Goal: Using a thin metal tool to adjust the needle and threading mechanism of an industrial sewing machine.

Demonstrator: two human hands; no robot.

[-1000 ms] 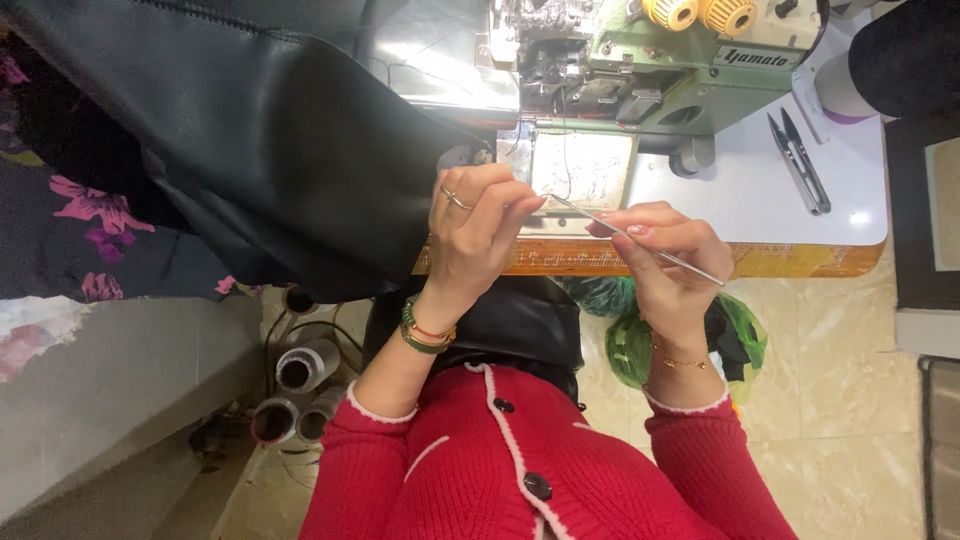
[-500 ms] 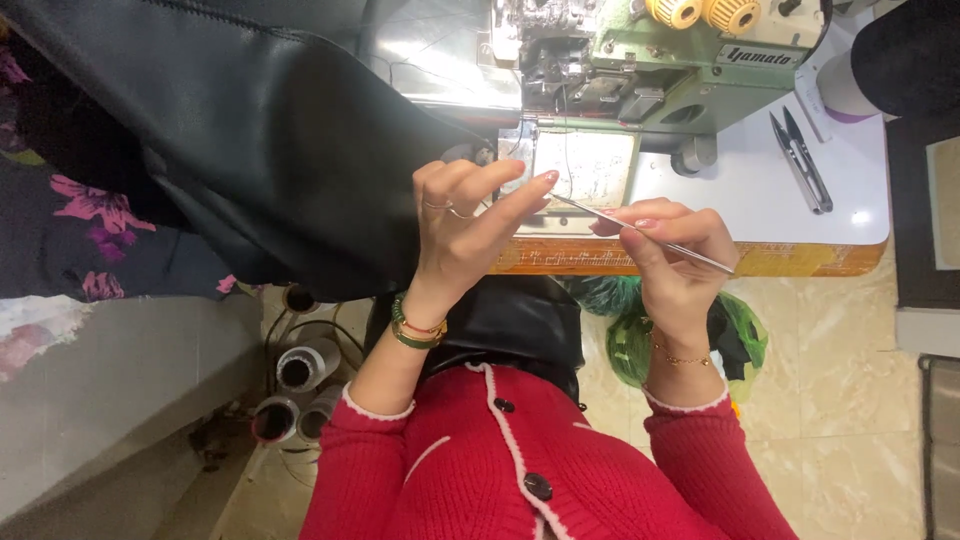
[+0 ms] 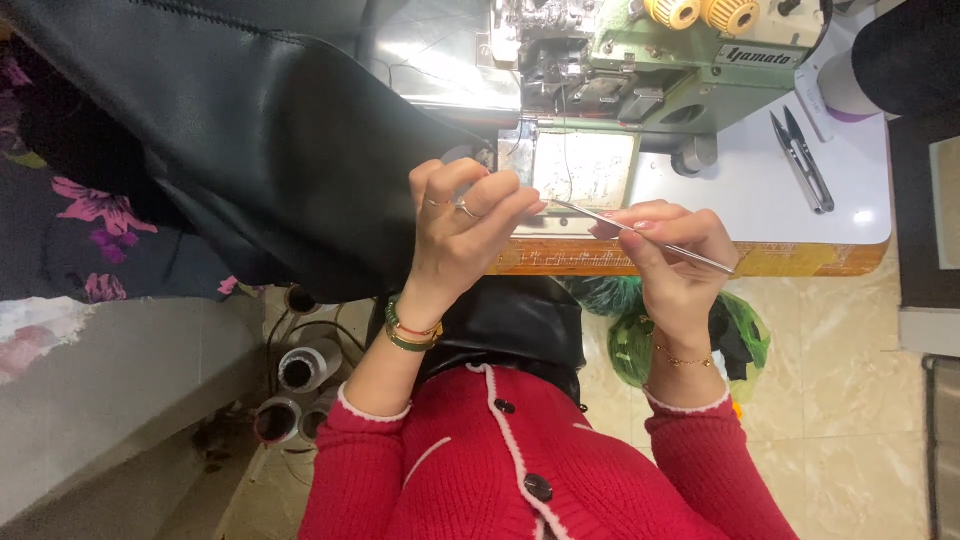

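My right hand (image 3: 672, 258) pinches long thin metal tweezers (image 3: 650, 233) that slant up to the left. Their tip reaches the fingertips of my left hand (image 3: 462, 222). That hand is curled, thumb and fingers close together at the tip; any thread between them is too fine to see. Both hands hover at the table's front edge, just below the needle area of a green overlock sewing machine (image 3: 650, 75). A large piece of black leather-like fabric (image 3: 250, 140) spreads left of the machine and hangs over the edge beside my left hand.
Black thread snips (image 3: 802, 162) lie on the white table (image 3: 760, 200) to the right of the machine. The table's wooden front edge (image 3: 800, 260) carries a ruler strip. Thread cones (image 3: 308, 366) stand on the floor below, and a green bag (image 3: 640, 345) lies by my knees.
My left hand has opened slightly and shifted a little left, its fingers stretching toward the tweezers' tip. My right hand holds the tweezers almost in the same place.
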